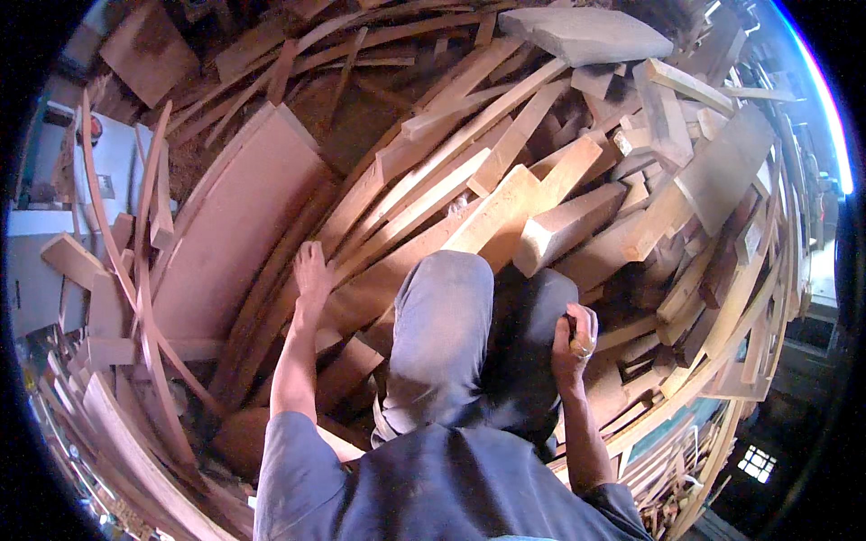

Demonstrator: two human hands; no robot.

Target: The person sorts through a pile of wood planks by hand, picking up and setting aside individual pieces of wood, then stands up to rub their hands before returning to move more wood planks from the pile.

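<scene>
Between my knees and the wide board, my left hand (312, 273) rests on the edge of a long dark plank (262, 311), its fingers stretched forward and not wrapped round it. My right hand (574, 346) is closed beside my right knee, fingers curled in. A small yellowish glint shows at its fingers; what it holds, if anything, I cannot make out. Several long pale strips (442, 194) run away from me past the left hand. Just beyond my left knee lies a lit, thick plank (492, 212), with a squared beam (568, 227) to its right.
A wide reddish board (244, 198) leans at the left, near thin curved strips (144, 261) that cross each other. Offcuts and beams pile up at the right, including a broad grey board (726, 167). A flat pale slab (586, 34) lies on top at the far side.
</scene>
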